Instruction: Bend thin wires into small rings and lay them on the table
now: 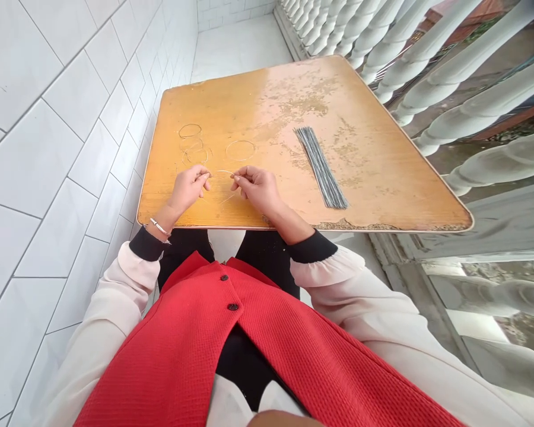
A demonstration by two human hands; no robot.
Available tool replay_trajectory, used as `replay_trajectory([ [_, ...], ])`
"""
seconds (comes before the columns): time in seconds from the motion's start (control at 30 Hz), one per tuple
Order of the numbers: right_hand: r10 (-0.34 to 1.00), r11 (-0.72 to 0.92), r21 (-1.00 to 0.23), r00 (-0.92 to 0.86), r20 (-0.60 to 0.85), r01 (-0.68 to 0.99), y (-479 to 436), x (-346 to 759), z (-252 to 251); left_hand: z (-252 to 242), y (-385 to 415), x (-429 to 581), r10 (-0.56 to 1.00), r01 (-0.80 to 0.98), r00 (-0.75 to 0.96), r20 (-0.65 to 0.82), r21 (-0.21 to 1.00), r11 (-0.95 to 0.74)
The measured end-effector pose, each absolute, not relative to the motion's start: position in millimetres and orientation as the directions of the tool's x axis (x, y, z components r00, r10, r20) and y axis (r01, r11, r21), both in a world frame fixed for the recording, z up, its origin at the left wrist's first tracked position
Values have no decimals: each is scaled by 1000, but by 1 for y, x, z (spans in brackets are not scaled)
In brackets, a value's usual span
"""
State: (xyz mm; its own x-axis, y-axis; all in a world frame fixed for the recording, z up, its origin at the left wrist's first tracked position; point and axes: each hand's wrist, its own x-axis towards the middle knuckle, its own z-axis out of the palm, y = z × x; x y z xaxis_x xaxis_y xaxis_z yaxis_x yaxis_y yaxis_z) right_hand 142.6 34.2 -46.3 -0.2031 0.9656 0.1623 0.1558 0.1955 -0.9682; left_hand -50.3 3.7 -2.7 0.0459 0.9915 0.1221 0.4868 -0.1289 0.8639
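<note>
1. We hold a thin, pale wire (225,172) in front of us, well to the left of the grey wire bundle (321,169); its curve is so faint that we cannot tell whether it closes into a full loop.
2. Our right hand (258,187), the nearer one to the bundle, is palm down with the wrist angled inward, thumb and forefinger pinched on the wire, the other fingers curled under.
3. Our left hand (191,184), farther left of the bundle, mirrors it: wrist bent inward, thumb and forefinger closed on the wire, with a slim bracelet (159,227) below.
4. Beyond our hands and left of the bundle lie wire rings: a single ring (240,141) nearer to it, and an overlapping group (190,124) farther away.
5. The worn desk (231,101) carries the bundle, its strands lying side by side at a slant.
6. Right of the bundle, past the desk's edge, stand white balusters (449,89); far to its left rises a tiled wall (48,196).
</note>
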Motion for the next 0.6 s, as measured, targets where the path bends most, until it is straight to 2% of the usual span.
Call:
replay_trajectory([
  [0.07, 968, 135, -990, -218, 124, 39, 29, 142, -42, 2, 1, -48, 996, 393, 14, 91, 915, -89],
  [0.2, 958, 143, -986, -238, 160, -86, 19, 142, -33, 8, -4, -42, 999, 320, 29, 38, 946, -45],
  [0.33, 953, 164, -980, -238, 186, -113, 16, 140, -28, 14, -7, -35, 999, 183, -31, 28, 983, -22],
  [0.43, 945, 179, -977, -256, 204, -119, 17, 139, -25, 16, -8, -31, 997, 54, -65, -37, 998, 40],
  [0.6, 946, 127, -978, -275, 170, -167, 16, 142, -26, 15, -8, -32, 998, -39, -39, -52, 998, 51],
])
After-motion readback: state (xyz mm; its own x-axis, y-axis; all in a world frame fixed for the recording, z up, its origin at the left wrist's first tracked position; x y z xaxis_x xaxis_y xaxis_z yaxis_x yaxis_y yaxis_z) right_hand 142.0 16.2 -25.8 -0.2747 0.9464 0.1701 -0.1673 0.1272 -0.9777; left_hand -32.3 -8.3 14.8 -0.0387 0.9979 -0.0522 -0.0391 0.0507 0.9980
